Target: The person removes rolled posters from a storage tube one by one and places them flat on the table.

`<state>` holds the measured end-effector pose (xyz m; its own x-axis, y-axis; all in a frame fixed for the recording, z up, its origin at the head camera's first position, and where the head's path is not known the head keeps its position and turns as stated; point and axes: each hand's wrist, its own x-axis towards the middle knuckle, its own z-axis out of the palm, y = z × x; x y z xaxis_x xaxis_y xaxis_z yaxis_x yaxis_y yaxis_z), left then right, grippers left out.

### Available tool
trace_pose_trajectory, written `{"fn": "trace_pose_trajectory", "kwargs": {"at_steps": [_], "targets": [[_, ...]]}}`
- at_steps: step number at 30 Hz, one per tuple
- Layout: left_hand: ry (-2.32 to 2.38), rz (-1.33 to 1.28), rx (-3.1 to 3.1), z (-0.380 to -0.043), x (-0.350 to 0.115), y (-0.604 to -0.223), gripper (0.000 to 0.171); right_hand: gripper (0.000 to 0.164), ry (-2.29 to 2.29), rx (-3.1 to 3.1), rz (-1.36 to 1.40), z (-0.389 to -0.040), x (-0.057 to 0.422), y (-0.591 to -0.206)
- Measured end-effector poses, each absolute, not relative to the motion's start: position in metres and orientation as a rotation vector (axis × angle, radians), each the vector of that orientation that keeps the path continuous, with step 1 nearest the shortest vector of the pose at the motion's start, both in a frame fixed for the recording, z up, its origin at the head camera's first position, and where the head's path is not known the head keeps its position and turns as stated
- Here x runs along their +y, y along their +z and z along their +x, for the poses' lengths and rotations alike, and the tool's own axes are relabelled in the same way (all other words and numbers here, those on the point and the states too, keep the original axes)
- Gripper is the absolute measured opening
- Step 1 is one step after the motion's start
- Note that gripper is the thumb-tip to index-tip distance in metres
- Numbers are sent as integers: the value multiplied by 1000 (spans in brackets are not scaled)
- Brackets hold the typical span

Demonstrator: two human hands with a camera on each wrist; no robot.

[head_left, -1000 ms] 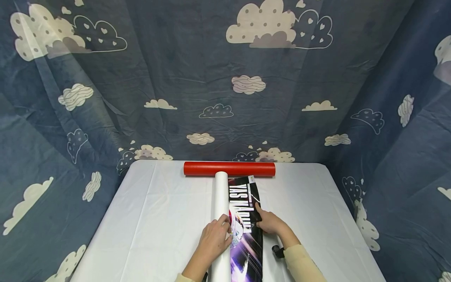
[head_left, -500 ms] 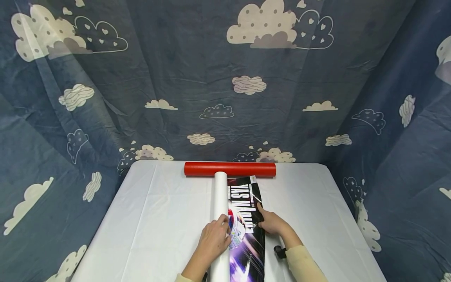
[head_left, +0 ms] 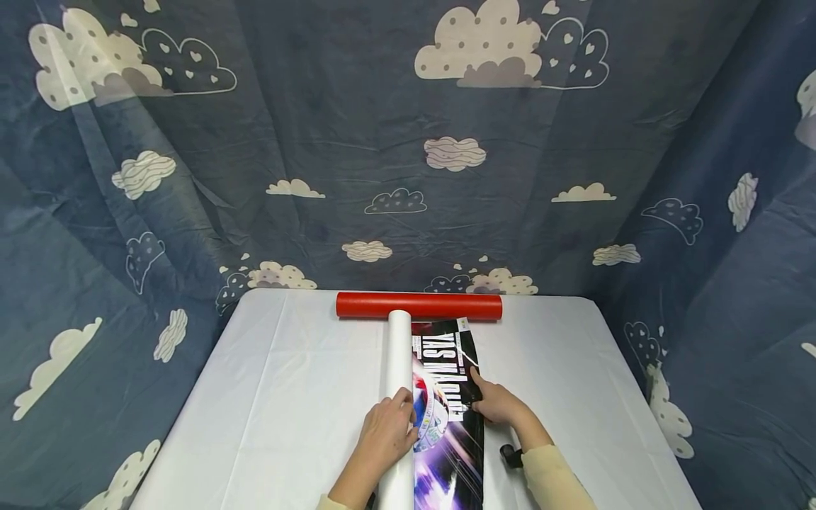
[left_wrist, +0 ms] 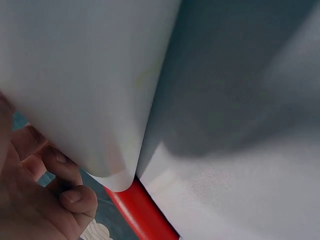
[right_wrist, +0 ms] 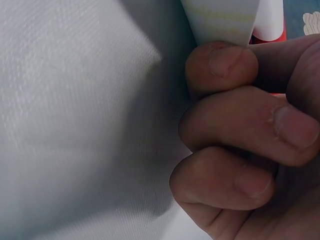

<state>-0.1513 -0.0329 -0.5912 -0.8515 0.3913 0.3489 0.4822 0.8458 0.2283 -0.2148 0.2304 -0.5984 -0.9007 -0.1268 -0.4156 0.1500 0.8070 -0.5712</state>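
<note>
A partly rolled poster lies lengthwise on the white table, its white roll (head_left: pixel 399 354) on the left and a printed strip (head_left: pixel 449 460) showing on the right. Black, purple and white lettering colours the strip. My left hand (head_left: pixel 384 433) holds the roll from above, fingers bent over its right side. Seen from the left wrist, curled fingers (left_wrist: pixel 67 172) lie against the white paper (left_wrist: pixel 90 90). My right hand (head_left: pixel 500 405) pinches the poster's free right edge, thumb on the printed side. In the right wrist view, its bent fingers (right_wrist: pixel 225 120) are under the paper's white back (right_wrist: pixel 222 20).
A red tube (head_left: pixel 421 306) lies crosswise at the table's back edge, just behind the far end of the roll. Dark blue cloth with cloud prints (head_left: pixel 395 127) hangs behind and on both sides of the white table (head_left: pixel 306 397). A black strap piece (head_left: pixel 511 456) shows by the right wrist.
My right hand has drawn the poster's edge a little to the right, so the printed strip is wider. The left hand has stayed on the roll. The head view has shifted slightly.
</note>
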Motion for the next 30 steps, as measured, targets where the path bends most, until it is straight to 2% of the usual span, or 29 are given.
{"fn": "trace_pose_trajectory", "kwargs": {"at_steps": [19, 26, 30], "targets": [[-357, -675, -2672, -151, -34, -592, 18, 86, -812, 2577, -2, -213, 239, -596], [-367, -673, -2669, -152, -35, -593, 26, 86, -825, 2569, -1, -215, 240, -597], [-342, -670, -2684, -153, -35, -592, 21, 85, -814, 2571, 9, -215, 243, -596]]}}
